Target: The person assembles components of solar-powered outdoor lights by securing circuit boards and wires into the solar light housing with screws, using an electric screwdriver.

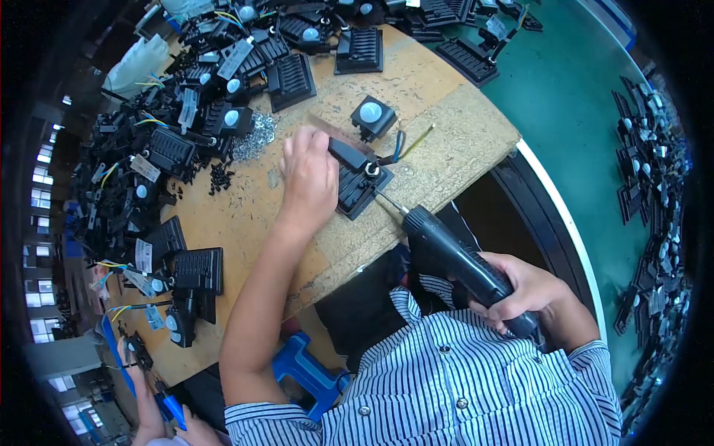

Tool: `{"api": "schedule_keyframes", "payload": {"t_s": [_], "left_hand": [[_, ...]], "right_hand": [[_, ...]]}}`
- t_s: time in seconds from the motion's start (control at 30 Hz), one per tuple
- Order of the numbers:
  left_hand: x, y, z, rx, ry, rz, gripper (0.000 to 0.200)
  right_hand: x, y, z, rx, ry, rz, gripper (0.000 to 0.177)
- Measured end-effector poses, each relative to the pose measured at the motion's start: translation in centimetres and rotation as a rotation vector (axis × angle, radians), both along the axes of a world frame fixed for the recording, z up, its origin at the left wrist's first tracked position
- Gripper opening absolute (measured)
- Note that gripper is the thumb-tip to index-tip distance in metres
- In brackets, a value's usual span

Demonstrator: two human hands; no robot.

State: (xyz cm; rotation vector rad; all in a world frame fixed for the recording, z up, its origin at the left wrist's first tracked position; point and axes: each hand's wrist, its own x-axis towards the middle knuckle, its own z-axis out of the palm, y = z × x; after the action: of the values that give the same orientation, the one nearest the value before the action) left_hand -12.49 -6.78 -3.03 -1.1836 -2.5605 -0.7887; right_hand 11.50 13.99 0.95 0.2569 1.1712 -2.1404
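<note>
My left hand (309, 172) is closed on a small black finned floodlight (355, 195), keeping it down on the wooden table near its front edge. A motion sensor (373, 116) with a white dome sits at the light's far side, and a short cable with blue and yellow-green wires (413, 144) sticks out to the right. In my right hand (525, 288) is a black electric screwdriver (462, 257), fingers wrapped round its rear half. The screwdriver's thin bit reaches the right edge of the floodlight.
Many finned floodlights (172, 150) are heaped along the table's left and far sides. Small clear parts (257, 138) and black screws (220, 178) lie beside them. A green conveyor (573, 141) carrying more lights runs at right. Below left is a blue stool (306, 372); another person's hand (199, 430) is near a blue tool.
</note>
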Motion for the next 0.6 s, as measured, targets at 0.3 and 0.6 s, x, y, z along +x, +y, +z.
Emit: {"api": "schedule_keyframes", "payload": {"t_s": [0.3,0.6], "left_hand": [[2.5,-0.4,2.9,0.194,0.019,0.120,0.033],[5.0,1.0,2.4,-0.068,0.072,-0.257,0.016]], "right_hand": [[5.2,3.0,2.0,0.242,0.220,-0.456,0.075],[3.8,3.1,0.6,0.240,0.208,-0.387,0.079]]}}
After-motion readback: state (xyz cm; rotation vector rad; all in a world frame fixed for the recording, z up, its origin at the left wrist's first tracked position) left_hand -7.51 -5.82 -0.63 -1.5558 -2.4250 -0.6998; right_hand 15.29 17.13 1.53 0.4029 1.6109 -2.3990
